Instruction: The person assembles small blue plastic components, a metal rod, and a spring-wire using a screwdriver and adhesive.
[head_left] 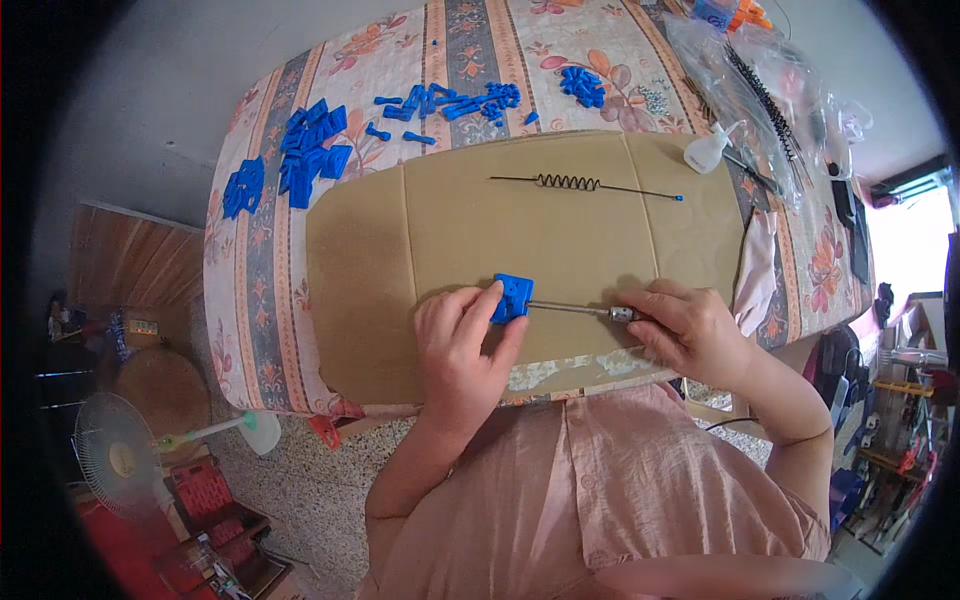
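Observation:
Between the fingers and thumb of my left hand (462,332) is a blue plastic block (512,297), held down near the front of a brown cardboard sheet (540,235). My right hand (682,322) is closed around the handle end of a screwdriver (575,307); its thin metal shaft points left and its tip meets the block's right side. The exact spot the tip enters is too small to make out. Beyond both hands, a dark coil spring (568,183) with long straight ends lies on the cardboard, a small blue piece (679,198) at its right end.
Blue plastic parts lie in piles (312,150) at the far left and in a row (450,103) along the back. Another small blue pile (582,87) sits beside loose screws (650,100). A white squeeze bottle (708,150) and plastic bags with springs (760,90) are at the far right.

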